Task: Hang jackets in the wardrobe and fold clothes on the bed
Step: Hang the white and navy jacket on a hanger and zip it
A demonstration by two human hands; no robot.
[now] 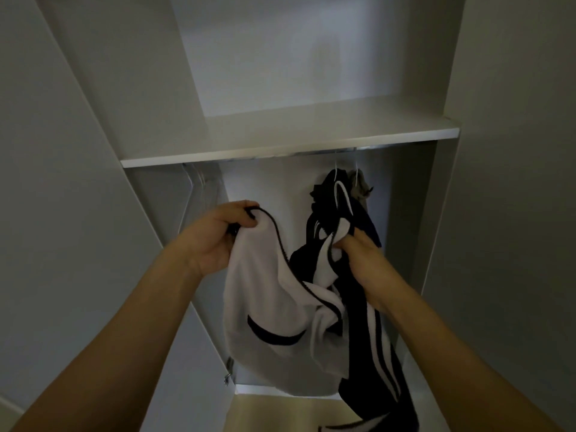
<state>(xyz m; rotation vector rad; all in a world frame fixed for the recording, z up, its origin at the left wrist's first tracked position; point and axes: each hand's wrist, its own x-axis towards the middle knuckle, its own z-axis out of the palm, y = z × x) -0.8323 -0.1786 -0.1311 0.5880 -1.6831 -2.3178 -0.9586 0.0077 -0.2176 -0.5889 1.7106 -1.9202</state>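
Gripping the white, dark-trimmed edge of the jacket point(274, 307), the left hand point(218, 235) has its fingers curled tight around the hem and holds it up near the empty hangers point(199, 194) at the left end of the rail point(296, 153), probably to spread the garment and find its opening. The jacket sags between both hands inside the wardrobe point(290, 145), white lining to the left and the dark striped side trailing down on the right. The right hand point(358, 254) is closed on a bunched fold of the same jacket, keeping its weight up. Behind and above that hand, two garments point(358, 185) already hang from the rail under the shelf.
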